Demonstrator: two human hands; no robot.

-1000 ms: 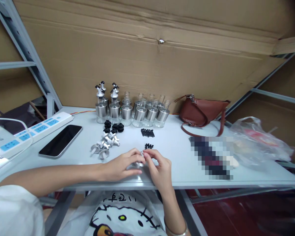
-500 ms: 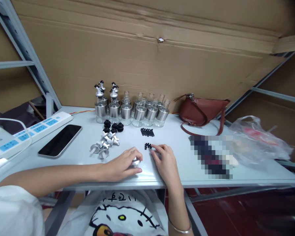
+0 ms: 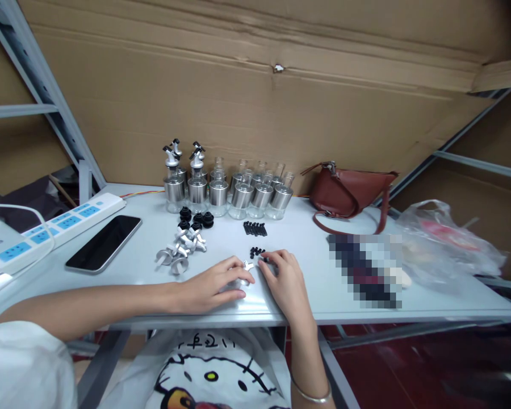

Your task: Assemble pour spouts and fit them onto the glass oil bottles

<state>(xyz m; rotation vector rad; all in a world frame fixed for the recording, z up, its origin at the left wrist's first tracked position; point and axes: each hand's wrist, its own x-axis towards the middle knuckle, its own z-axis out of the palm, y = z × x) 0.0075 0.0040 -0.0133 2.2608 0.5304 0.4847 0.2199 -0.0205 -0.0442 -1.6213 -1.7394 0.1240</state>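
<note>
My left hand (image 3: 221, 285) is closed around a silver pourer (image 3: 247, 266), whose spout end shows past the fingers. My right hand (image 3: 283, 278) is beside it, thumb and index finger pinched on a small black piece (image 3: 264, 259). Several small black pieces (image 3: 255, 251) lie just beyond the right fingertips. Farther back is a row of black levers (image 3: 255, 229). To the left lie several silver pourers (image 3: 179, 264) and black ribbed stoppers (image 3: 208, 220).
Glass bottles with metal bands (image 3: 262, 196) stand at the back, some topped with pourers. A phone (image 3: 104, 243) and power strip (image 3: 63, 224) lie left. On the right are a brown bag (image 3: 344, 190), a plastic bag (image 3: 455, 244) and a pixelated item (image 3: 364, 272).
The pourer in my left hand has turned, so its spout end now shows toward my right hand. My right fingers have drawn slightly back from the small black pieces with one of them.
</note>
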